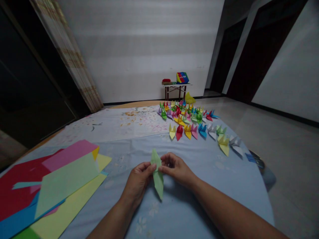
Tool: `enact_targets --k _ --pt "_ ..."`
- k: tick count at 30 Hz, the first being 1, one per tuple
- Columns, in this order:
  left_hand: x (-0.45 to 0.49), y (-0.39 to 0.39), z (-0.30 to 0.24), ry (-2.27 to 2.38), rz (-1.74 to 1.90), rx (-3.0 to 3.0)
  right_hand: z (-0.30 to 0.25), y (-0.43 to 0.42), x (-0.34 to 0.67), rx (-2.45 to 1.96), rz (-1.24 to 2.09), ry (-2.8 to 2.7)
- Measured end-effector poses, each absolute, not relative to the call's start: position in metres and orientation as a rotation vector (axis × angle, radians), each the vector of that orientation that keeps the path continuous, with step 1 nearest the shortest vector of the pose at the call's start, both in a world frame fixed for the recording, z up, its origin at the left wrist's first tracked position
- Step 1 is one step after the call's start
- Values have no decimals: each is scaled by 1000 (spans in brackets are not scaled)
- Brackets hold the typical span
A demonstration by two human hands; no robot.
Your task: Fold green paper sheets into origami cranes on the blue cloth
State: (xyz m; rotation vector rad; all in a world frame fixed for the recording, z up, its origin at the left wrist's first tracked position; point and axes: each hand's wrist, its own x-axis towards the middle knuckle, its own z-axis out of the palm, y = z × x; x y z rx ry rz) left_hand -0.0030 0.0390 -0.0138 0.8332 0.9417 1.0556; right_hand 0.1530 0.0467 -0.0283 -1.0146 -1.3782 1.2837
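Observation:
A narrow piece of folded light green paper (158, 182), pointed at both ends, is held just above the blue cloth. My left hand (139, 181) pinches its left edge, the thumb lying on the front face. From the other side my right hand (178, 169) grips the right edge between thumb and fingers. Beyond both hands, a loose row of folded paper cranes includes a red crane (179, 132) and a blue crane (202, 130). The fingertips behind the green paper are partly hidden.
Coloured paper sheets (67, 176) overlap at the left of the round table. Many more paper cranes (178, 111) crowd the far right edge. Past the table stands a small folding table (176, 85) carrying a multicoloured box (182, 77). A dark object (258, 161) is beside the right edge.

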Motion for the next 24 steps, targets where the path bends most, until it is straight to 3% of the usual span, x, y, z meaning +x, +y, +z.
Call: enact_targets --k 24 --pt "-2 37 -22 986 1040 891 -27 46 154 -964 1501 -1401"
